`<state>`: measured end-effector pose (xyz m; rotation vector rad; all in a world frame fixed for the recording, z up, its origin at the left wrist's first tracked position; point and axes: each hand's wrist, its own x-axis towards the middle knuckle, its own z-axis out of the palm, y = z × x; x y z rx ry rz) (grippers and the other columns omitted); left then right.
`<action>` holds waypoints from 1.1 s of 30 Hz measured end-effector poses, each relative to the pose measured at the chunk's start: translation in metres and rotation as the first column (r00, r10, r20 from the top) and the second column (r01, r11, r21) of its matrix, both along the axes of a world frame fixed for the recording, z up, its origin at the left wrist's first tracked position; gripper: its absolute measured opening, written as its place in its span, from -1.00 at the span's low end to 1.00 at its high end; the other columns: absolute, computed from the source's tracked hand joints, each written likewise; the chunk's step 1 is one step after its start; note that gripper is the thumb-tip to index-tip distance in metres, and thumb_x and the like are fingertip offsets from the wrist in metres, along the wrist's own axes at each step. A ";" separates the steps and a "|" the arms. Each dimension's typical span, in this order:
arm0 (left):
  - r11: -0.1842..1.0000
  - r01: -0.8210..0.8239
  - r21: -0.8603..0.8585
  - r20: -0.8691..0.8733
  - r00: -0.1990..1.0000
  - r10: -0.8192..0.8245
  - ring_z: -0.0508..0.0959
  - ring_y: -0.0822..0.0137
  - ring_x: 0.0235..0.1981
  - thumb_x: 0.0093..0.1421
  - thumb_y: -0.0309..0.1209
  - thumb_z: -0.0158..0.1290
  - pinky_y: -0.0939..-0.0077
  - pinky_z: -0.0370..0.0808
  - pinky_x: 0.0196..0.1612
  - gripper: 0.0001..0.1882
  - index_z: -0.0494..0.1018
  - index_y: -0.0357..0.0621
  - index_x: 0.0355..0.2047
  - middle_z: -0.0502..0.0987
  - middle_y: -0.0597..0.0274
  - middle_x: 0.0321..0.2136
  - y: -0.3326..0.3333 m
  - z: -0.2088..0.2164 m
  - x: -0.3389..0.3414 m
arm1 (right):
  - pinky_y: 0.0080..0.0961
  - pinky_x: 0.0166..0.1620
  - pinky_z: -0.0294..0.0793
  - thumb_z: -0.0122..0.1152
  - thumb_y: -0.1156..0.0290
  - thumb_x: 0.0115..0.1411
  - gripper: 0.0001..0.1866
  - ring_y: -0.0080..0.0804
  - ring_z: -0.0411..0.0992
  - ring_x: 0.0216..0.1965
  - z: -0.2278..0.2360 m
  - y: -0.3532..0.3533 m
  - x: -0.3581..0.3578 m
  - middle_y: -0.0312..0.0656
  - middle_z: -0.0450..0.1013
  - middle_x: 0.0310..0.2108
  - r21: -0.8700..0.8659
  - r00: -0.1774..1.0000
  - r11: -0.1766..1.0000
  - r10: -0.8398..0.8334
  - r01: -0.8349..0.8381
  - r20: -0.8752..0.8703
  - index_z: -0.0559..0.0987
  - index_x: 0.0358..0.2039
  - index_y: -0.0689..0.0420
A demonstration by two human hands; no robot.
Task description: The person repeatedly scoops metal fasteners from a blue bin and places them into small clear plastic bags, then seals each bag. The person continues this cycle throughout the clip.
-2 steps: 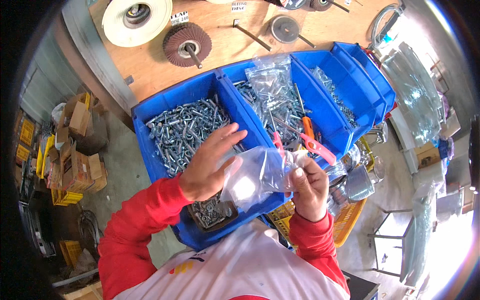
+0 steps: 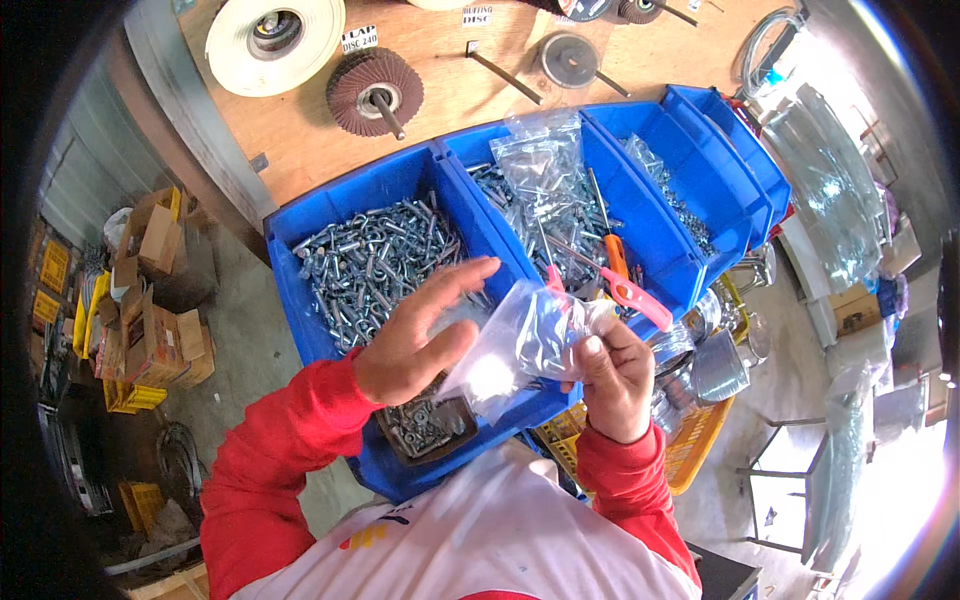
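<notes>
A clear plastic bag is pinched at one end by my right hand, thumb on top. No contents show inside it. My left hand is open, thumb and fingers apart, beside the bag's free edge and in front of the left blue bin. That bin is filled with metal U-bolts or similar bent bolts. Near my left wrist, a small tray of metal nuts sits at the bin's front. Beyond the bag lie pink-handled scissors and an orange-handled screwdriver in the neighbouring bin.
More blue bins stretch to the right, with small hardware and plastic bags. Behind them a wooden board carries abrasive discs on rods. A yellow crate stands at lower right. Cardboard boxes are on the left.
My left hand has drawn slightly away from the bag, and the bag's free edge has shifted. My right hand keeps its pinch almost in place.
</notes>
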<state>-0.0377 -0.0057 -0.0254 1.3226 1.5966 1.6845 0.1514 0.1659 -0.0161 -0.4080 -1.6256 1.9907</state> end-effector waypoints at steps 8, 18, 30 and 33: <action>0.957 -0.145 -0.250 0.275 0.937 0.214 0.61 0.52 -0.31 0.32 -0.32 0.25 0.53 0.56 -0.23 -0.74 0.62 -0.24 -0.08 0.66 0.28 -0.37 -0.021 0.009 0.007 | -0.60 -0.39 0.40 0.30 0.32 0.36 -0.72 -0.62 0.44 -0.48 0.002 0.003 -0.018 -0.28 0.56 -0.52 0.319 0.986 0.948 -0.037 -0.017 0.163 0.64 -0.42 0.27; 0.901 -0.414 0.130 -0.626 0.670 0.399 0.66 0.21 -0.32 0.01 -0.19 0.47 0.24 0.47 -0.09 -0.58 0.61 -0.13 -0.20 0.69 0.20 -0.32 -0.028 0.030 0.038 | -0.52 -0.55 0.19 0.39 0.36 0.28 -0.61 -0.69 0.22 -0.59 -0.008 -0.027 -0.064 -0.35 0.36 -0.70 0.549 0.998 0.836 -0.025 -0.015 0.065 0.48 -0.64 0.20; 0.931 -0.348 -0.111 0.339 0.867 0.365 0.57 0.63 -0.41 0.32 -0.44 0.22 0.64 0.49 -0.42 -0.82 0.65 -0.36 -0.21 0.67 0.24 -0.47 -0.044 -0.011 0.035 | -0.42 -0.26 0.53 0.37 0.34 0.26 -0.75 -0.29 0.58 -0.39 -0.017 -0.039 -0.069 -0.07 0.58 -0.44 0.598 0.975 0.775 0.215 -0.204 0.054 0.61 -0.36 0.31; 0.924 -0.371 -0.092 0.317 0.869 0.380 0.53 0.65 -0.47 0.25 -0.49 0.29 0.68 0.46 -0.44 -0.89 0.64 -0.33 -0.33 0.63 0.34 -0.51 -0.042 -0.017 0.030 | -0.48 -0.29 0.52 0.47 0.40 0.15 -0.79 -0.39 0.57 -0.44 -0.009 -0.044 -0.071 -0.12 0.58 -0.49 0.623 0.980 0.760 0.183 -0.188 0.073 0.63 -0.41 0.28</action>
